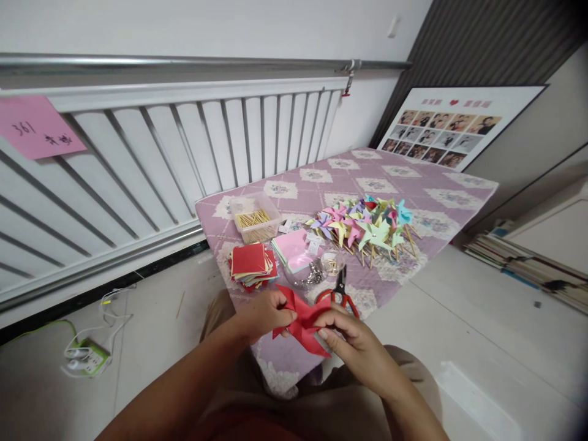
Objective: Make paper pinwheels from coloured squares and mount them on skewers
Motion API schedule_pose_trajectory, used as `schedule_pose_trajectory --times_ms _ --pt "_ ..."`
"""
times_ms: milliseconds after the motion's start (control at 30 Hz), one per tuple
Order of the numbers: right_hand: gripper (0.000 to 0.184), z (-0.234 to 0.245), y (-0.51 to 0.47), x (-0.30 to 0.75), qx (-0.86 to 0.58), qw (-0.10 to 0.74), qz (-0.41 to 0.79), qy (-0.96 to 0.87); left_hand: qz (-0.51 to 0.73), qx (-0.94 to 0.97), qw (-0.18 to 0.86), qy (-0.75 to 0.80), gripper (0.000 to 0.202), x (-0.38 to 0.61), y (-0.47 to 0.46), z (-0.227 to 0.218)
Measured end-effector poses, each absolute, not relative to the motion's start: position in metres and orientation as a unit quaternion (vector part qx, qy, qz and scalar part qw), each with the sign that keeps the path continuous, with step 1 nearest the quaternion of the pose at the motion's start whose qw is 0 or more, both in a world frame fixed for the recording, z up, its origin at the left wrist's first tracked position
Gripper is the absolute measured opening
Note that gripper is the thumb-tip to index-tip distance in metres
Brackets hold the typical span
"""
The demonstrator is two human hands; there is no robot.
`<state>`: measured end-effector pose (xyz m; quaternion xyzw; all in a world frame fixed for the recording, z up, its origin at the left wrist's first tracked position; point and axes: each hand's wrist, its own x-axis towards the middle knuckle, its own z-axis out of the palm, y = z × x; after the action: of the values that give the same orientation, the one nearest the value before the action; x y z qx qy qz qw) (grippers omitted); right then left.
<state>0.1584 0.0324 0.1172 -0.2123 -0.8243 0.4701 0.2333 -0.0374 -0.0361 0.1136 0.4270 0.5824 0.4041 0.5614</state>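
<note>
A red paper pinwheel (304,318) is held over the near corner of the table. My left hand (270,315) pinches its left side between thumb and fingers. On the right side, my right hand (344,334) is closed on the paper, thumb below and fingers on top. Whether a pin or stick is in the pinwheel's middle cannot be made out. Just behind the paper lie red-handled pliers (340,285), partly covered by the pinwheel and my right hand. Left of them are a pile of small metal pieces (315,273) and a small round tub (331,263).
A stack of coloured paper squares (250,260) sits at the table's left edge, near a clear box of sticks (257,222). Pink paper squares (294,248) lie beside it. Finished pinwheels (367,226) are heaped farther right. A radiator (229,135) borders the table's far left.
</note>
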Motion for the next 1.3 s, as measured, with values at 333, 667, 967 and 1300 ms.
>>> schedule_pose_trajectory --times_ms 333,667,967,1300 --pt "0.024 0.111 0.03 0.147 -0.26 0.256 0.386 -0.848 0.373 0.457 0.499 0.635 0.013 -0.032 -0.039 0.109" --pt "0.021 0.103 0.026 0.14 -0.295 0.265 0.337 -0.854 0.402 0.413 0.474 0.666 0.013 -0.026 -0.04 0.1" --pt "0.022 0.103 0.027 0.136 -0.312 0.271 0.319 -0.853 0.402 0.413 0.447 0.684 0.011 -0.025 -0.039 0.083" --pt "0.018 0.106 0.025 0.132 -0.333 0.286 0.296 -0.849 0.416 0.414 0.473 0.658 0.013 -0.023 -0.041 0.083"
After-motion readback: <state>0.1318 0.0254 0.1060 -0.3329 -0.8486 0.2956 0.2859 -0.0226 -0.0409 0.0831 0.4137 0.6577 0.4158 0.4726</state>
